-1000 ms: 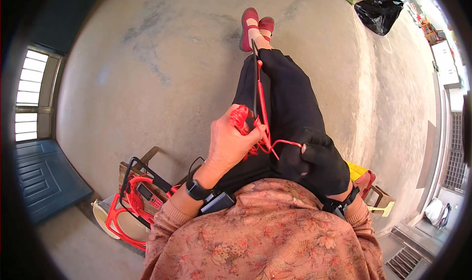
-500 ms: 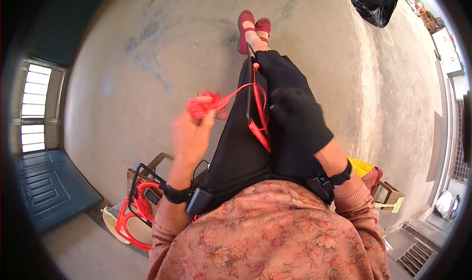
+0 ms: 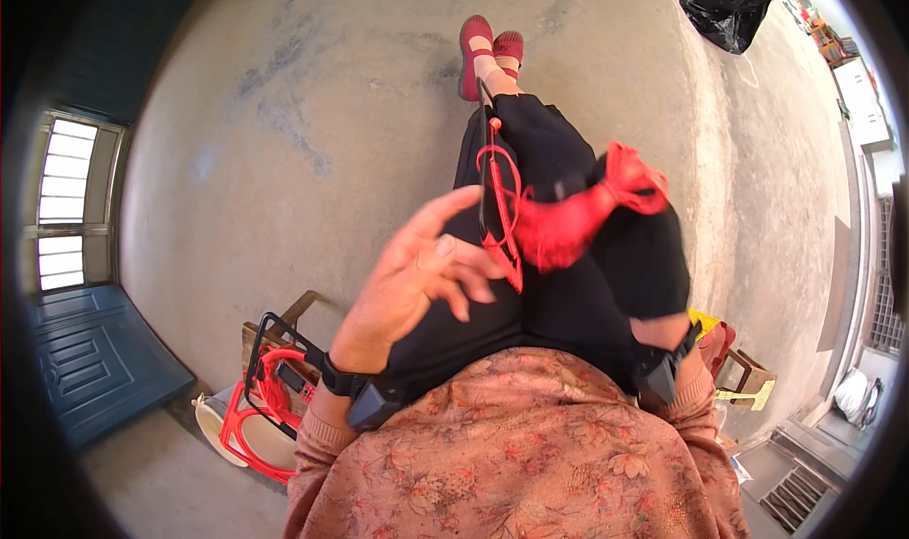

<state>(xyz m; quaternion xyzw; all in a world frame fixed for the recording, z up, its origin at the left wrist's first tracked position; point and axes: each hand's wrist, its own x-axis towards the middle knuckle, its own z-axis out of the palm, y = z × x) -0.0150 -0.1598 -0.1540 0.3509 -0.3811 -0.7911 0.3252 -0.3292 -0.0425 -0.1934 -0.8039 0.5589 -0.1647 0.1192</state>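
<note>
Red cord bundle (image 3: 568, 225) clamped in gloved right grip (image 3: 639, 255), bare left grip (image 3: 426, 274) spread apart beside it.

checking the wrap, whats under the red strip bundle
Under the red strip bundle sits the right hand in a black glove, gripping it above the black-trousered lap. The fingers beneath are covered. The bare left hand is open beside it.

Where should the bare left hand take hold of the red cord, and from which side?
Grip the taut red cord on the stretch running along the black frame on the lap, coming from the left. That part is straight and exposed. The loose bundle sits in the gloved right hand, and the left hand is open just left of the cord, so it probably has the clearest approach.
</note>
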